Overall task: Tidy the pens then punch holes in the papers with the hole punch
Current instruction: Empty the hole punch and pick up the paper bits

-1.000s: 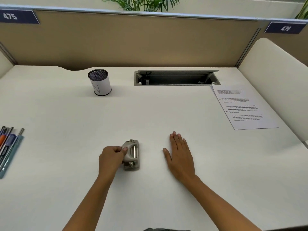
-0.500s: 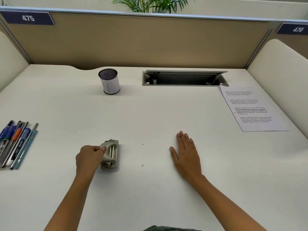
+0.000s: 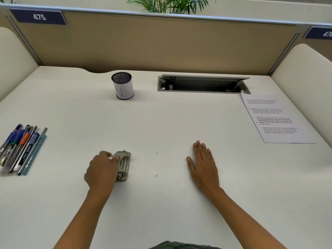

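A grey metal hole punch (image 3: 124,166) sits on the white desk (image 3: 161,126), left of centre and near me. My left hand (image 3: 101,170) is curled around its left side, fingers on it. My right hand (image 3: 203,163) lies flat and empty on the desk, fingers spread, well to the right of the punch. Several pens (image 3: 19,150) lie side by side at the left edge. A mesh pen cup (image 3: 122,85) with a white label stands upright at the back. Printed papers (image 3: 276,119) lie at the right.
An open cable tray (image 3: 203,84) is sunk into the desk at the back. Tan partition panels (image 3: 161,42) enclose the back, cream side panels the left and right. Tiny paper bits (image 3: 156,175) lie just right of the punch.
My left hand has slid the hole punch leftward across the desk, away from my right hand, which has stayed flat in place. The view has shifted left, showing more of the pens.
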A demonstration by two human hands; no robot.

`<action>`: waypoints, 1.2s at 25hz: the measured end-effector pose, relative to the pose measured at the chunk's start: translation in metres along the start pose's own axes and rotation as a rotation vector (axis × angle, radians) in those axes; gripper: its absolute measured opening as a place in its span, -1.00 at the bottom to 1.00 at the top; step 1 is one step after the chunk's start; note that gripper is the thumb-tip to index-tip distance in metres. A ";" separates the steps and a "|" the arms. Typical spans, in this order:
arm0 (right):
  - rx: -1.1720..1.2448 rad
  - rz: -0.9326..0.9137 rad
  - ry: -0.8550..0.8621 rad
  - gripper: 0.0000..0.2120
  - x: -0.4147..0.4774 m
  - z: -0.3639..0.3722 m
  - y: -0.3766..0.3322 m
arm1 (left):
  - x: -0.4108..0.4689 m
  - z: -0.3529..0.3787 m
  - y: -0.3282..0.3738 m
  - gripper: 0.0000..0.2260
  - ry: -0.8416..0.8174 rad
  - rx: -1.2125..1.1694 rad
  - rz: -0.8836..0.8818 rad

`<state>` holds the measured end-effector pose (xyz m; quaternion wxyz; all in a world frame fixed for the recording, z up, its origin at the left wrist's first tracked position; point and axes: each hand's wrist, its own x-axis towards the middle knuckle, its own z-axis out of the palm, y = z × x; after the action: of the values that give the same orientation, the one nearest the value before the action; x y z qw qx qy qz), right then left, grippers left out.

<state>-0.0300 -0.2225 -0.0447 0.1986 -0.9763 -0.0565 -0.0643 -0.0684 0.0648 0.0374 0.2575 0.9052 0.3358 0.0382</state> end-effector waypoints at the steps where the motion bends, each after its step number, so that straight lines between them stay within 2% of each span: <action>1: 0.047 0.008 0.008 -0.47 -0.001 -0.001 0.000 | -0.005 0.001 0.000 -0.71 0.111 -0.008 0.120; 3: 0.195 0.058 0.051 -0.56 -0.003 -0.004 -0.001 | -0.017 0.003 0.004 -0.73 0.254 -0.116 0.391; 4: 0.266 0.076 0.082 -0.61 -0.005 -0.006 -0.003 | -0.024 0.006 0.007 -0.78 0.237 -0.166 0.489; 7: 0.359 0.028 0.131 -0.75 -0.006 -0.009 -0.015 | -0.045 0.026 0.012 -0.90 0.005 -0.218 0.618; 9: 0.405 -0.019 0.090 -0.82 -0.002 -0.010 -0.031 | -0.055 0.042 0.012 -0.90 -0.133 -0.235 0.599; 11: 0.453 -0.049 0.029 -0.86 0.004 -0.009 -0.048 | -0.060 0.055 0.013 -0.88 -0.190 -0.241 0.552; 15: 0.416 -0.089 -0.153 -0.86 0.020 -0.004 -0.079 | -0.060 0.064 0.017 -0.84 -0.192 -0.234 0.537; 21: 0.162 -0.146 -0.185 -0.87 0.044 -0.001 -0.103 | -0.057 0.068 0.018 -0.79 -0.219 -0.307 0.492; 24: 0.025 -0.196 -0.221 -0.89 0.050 -0.001 -0.107 | -0.058 0.073 0.016 -0.82 -0.201 -0.239 0.505; 27: -0.038 -0.229 -0.265 -0.88 0.056 -0.002 -0.110 | -0.060 0.077 0.016 -0.84 -0.149 -0.055 0.602; 30: -0.092 -0.266 -0.291 -0.87 0.059 -0.003 -0.113 | -0.059 0.080 0.018 -0.84 -0.139 0.036 0.604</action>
<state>0.0124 -0.1151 0.0095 0.1331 -0.9674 -0.2098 0.0491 -0.0834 -0.0191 -0.0169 0.2408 0.9689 0.0337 0.0452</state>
